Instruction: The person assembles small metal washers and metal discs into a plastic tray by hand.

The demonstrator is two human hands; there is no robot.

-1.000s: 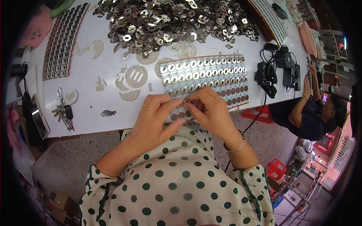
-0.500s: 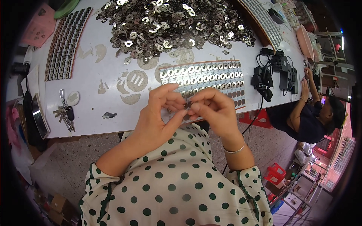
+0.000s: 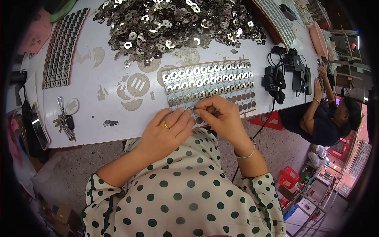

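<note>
A flat panel (image 3: 205,81) carries rows of small round spots on the table in front of me. Its far rows bear shiny slotted metal discs; darker plain round spots show in the near right rows. My left hand (image 3: 167,128), a gold ring on one finger, lies palm down over the near left corner, fingers stretched out side by side. Beside those fingertips my right hand (image 3: 221,116) pinches a small metal disc between thumb and forefinger, low over the panel. The fingers partly hide the disc.
A large heap of loose metal discs (image 3: 177,27) covers the far table. More filled panels stand left (image 3: 63,51) and far right (image 3: 276,23). Keys (image 3: 65,122) lie at left, black cables and adapters (image 3: 276,79) at right. Another person (image 3: 327,114) works at the right.
Both hands were raised together around a small disc. My left hand has turned palm down and come to rest on the panel; the right stays pinched beside it. The view has shifted slightly.
</note>
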